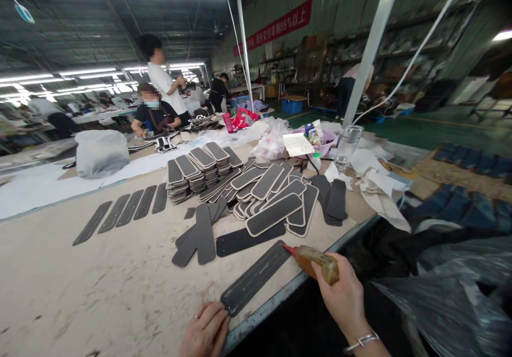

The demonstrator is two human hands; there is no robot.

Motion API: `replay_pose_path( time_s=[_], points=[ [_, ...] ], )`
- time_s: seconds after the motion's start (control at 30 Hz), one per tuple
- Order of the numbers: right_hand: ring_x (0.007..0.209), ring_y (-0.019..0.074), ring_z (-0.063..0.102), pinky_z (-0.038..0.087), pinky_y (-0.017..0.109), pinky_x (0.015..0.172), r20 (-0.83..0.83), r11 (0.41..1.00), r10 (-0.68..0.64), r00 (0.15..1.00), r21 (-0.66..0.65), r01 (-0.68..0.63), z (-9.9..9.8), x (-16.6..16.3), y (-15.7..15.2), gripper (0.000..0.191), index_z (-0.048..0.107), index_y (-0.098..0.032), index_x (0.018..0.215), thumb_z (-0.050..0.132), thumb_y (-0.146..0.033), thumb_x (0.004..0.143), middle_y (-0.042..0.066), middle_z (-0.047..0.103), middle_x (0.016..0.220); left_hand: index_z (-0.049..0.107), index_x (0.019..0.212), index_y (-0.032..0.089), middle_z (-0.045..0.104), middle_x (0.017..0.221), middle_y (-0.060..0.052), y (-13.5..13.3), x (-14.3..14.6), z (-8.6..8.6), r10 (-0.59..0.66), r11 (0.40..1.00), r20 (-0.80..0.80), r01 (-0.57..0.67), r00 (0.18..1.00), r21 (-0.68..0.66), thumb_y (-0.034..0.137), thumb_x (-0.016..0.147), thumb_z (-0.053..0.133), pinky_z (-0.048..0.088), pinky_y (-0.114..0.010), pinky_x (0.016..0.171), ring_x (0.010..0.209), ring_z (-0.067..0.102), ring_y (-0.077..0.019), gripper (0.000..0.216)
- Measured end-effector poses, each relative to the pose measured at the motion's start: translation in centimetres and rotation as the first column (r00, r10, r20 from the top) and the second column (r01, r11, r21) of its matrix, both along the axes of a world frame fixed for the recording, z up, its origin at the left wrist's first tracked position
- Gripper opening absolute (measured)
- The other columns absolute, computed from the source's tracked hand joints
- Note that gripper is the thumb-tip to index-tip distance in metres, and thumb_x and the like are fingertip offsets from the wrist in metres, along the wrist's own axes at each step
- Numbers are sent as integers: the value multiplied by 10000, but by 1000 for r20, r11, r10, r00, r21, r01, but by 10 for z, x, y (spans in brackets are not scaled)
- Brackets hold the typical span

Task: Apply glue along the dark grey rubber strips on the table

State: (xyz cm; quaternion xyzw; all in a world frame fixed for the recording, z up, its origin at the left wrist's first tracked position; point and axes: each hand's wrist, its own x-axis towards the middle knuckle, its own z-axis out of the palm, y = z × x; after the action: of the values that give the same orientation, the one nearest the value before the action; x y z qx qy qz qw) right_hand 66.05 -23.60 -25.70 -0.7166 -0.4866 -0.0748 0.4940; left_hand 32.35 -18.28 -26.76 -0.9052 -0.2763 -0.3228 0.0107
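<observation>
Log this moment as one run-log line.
left hand: pins dark strip | right hand: holds glue bottle, nozzle on strip | table

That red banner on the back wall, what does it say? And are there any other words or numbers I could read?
Red banner: white Chinese characters, only "95%以上" at the end reads clearly; the rest is too blurred.
White paper sheet on the table: print too small to read.
Small packet behind it: label too blurred.

Stacked dark pads (204, 173), clear bottle (347, 146), possibly grey sack (102, 153).

On the table (80, 293), the strip (255, 278) lies before the stacked pile (240, 186), between both hands
</observation>
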Motion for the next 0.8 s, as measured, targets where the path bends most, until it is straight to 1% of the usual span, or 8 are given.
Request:
replay_pose_path(
  time_s=[0.1, 0.23, 0.4, 0.5, 0.6, 0.63, 0.7, 0.8],
  points=[
    [814, 227, 600, 514, 345, 740, -5, 1000, -15, 1000, -3, 15, 1, 3, -6, 375, 540, -186, 1036, 560, -536, 905, 69, 603, 918, 656, 968, 158, 677, 914, -77, 0, 0, -1, 7, 1000, 6, -7, 1000, -18, 124, 916, 482, 554, -279, 789, 855, 636, -172, 185],
    [808, 226, 603, 507, 339, 738, 34, 1000, -24, 999, -2, 24, 5, 4, -15, 388, 545, -182, 1025, 548, -553, 908, 70, 607, 907, 654, 972, 164, 673, 915, -73, -2, 1, -1, 22, 999, 20, -21, 1000, -44, 127, 915, 483, 551, -284, 803, 857, 633, -173, 184],
    [758, 222, 609, 504, 325, 688, 45, 999, -44, 998, -4, 44, 8, 3, -25, 417, 547, -183, 1011, 541, -585, 900, 69, 612, 890, 655, 962, 178, 668, 907, -67, -5, 3, 3, 51, 996, 31, -48, 998, -78, 132, 918, 472, 557, -288, 794, 845, 632, -173, 195],
    [750, 220, 615, 511, 315, 666, 7, 999, 8, 1000, -34, -7, 8, -3, -32, 412, 554, -196, 999, 550, -593, 888, 56, 621, 874, 655, 951, 178, 666, 907, -70, -7, 5, 5, 56, 995, 28, -53, 998, -90, 130, 923, 454, 560, -290, 795, 844, 630, -172, 209],
    [713, 199, 621, 516, 283, 618, -98, 990, 104, 990, -85, -112, 9, -12, -34, 381, 556, -214, 1000, 563, -577, 882, 28, 629, 847, 653, 951, 180, 665, 904, -72, -7, 6, 5, 63, 993, 22, -61, 998, -99, 130, 926, 447, 562, -294, 792, 830, 627, -172, 213],
    [704, 194, 621, 516, 277, 609, -124, 988, 114, 986, -94, -126, 8, -14, -33, 378, 557, -218, 1004, 566, -575, 879, 22, 631, 843, 650, 952, 180, 664, 903, -72, -8, 6, 5, 62, 993, 20, -59, 998, -103, 128, 925, 447, 561, -296, 792, 831, 626, -173, 212],
    [716, 201, 625, 521, 289, 620, -134, 992, 68, 989, -94, -81, 6, -13, -28, 407, 560, -216, 1014, 566, -596, 868, 27, 636, 858, 643, 960, 179, 661, 907, -74, -8, 6, 6, 49, 993, 22, -46, 999, -111, 117, 921, 445, 559, -299, 795, 841, 623, -177, 211],
    [761, 236, 631, 532, 343, 678, -88, 997, -67, 994, -56, 62, -1, -5, -20, 493, 565, -204, 1016, 556, -664, 837, 57, 638, 897, 635, 970, 178, 655, 907, -76, -6, 5, 8, 32, 991, 32, -28, 999, -129, 91, 909, 443, 558, -295, 780, 840, 619, -177, 220]
  ],
)
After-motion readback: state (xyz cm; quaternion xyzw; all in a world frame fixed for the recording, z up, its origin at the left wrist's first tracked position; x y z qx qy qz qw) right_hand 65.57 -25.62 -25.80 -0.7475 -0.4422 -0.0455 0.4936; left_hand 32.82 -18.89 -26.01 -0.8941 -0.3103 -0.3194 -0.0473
